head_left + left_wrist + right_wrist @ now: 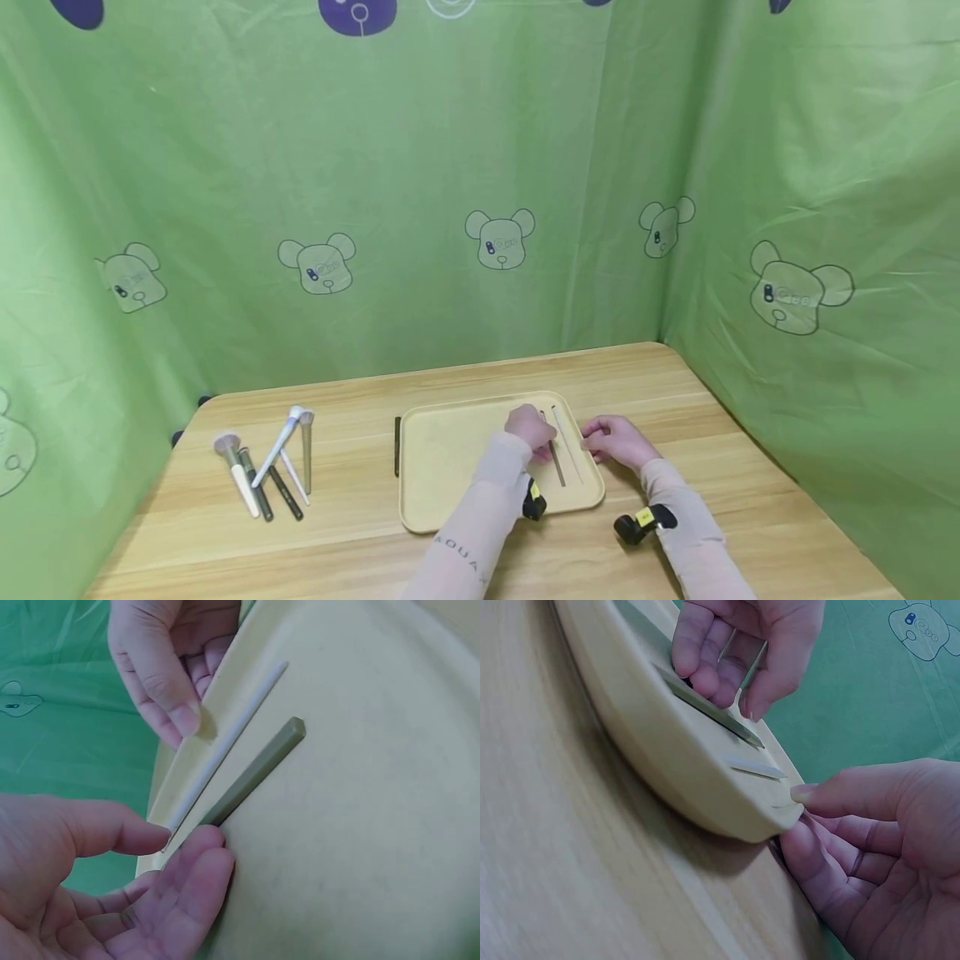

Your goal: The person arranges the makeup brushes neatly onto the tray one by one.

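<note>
A shallow cream tray (442, 467) lies on the table. Inside, near its right side, are a slim olive-brown stick (557, 467) and a thin white stick (567, 442), roughly side by side; both resemble makeup brush handles. My left hand (530, 427) is over the olive-brown stick, its fingers beside one end and the thumb apart from them in the left wrist view. At the tray's right edge, my right hand (621, 442) pinches the rim, thumb on top and fingers below, as the right wrist view shows.
To the left lie several makeup brushes, among them a fluffy white-handled brush (238, 475), a crossed white brush (277, 446) and a tan brush (307, 454). A short dark stick (397, 446) lies against the tray's left side. A green curtain (450, 167) encloses the table.
</note>
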### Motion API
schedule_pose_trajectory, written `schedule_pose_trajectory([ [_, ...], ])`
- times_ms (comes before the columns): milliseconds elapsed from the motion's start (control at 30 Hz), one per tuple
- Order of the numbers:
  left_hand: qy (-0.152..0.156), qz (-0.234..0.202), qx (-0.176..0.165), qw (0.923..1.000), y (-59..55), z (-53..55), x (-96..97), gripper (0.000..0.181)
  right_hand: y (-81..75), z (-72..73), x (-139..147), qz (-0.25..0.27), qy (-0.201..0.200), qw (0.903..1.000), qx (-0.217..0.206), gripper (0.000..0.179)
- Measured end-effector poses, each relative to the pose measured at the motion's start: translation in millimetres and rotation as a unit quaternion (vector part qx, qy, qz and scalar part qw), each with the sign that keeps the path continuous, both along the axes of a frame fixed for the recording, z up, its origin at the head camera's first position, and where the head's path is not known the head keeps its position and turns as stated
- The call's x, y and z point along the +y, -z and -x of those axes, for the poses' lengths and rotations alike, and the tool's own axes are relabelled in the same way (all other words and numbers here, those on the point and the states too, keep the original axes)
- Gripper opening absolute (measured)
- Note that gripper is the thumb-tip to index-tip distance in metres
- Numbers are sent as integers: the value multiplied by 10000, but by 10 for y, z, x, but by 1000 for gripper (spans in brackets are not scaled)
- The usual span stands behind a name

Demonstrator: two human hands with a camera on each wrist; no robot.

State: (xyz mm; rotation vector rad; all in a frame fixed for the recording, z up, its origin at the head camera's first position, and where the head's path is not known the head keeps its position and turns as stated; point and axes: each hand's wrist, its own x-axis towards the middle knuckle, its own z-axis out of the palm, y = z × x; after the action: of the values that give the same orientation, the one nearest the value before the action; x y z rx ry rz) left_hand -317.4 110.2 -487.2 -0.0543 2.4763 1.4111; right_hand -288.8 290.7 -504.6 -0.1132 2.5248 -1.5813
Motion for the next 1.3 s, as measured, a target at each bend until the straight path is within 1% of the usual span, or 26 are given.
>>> schedule_pose_trajectory([
  [100,-11,-44,44,10000,-3,-4,-47,16,-7,-3,-4,28,-3,10000,-1,32],
  [133,-2,-26,106,9999,-9,-12,-67,16,-6,-3,-7,42,5,10000,-9,32],
  [300,18,-37,456,9990,-113,-95,-190,16,7,3,0,43,39,10000,-4,31],
  [400,15,-225,622,9978,-170,-158,-273,14,7,12,5,-15,50,10000,11,30],
  [533,-29,-447,766,9961,-185,-221,-368,10,2,11,7,-48,90,9999,23,29],
  [667,-64,-536,892,9945,-200,-252,-473,8,3,2,3,-70,93,9999,13,30],
  [800,-37,-575,982,9935,-271,-296,-625,5,9,-2,-4,-72,67,10000,-1,31],
  [933,-42,-516,1121,9924,-343,-345,-802,6,15,-5,2,-63,67,10000,8,32],
  [1100,-97,-423,1272,9909,-391,-377,-1039,6,12,1,-8,-88,110,9999,-7,31],
  [1200,-147,-277,1291,9911,-404,-380,-1162,8,11,5,-12,-99,174,9998,-48,30],
  [1300,-191,-32,1340,9908,-436,-377,-1271,10,17,4,-8,-90,173,9998,-47,30],
])
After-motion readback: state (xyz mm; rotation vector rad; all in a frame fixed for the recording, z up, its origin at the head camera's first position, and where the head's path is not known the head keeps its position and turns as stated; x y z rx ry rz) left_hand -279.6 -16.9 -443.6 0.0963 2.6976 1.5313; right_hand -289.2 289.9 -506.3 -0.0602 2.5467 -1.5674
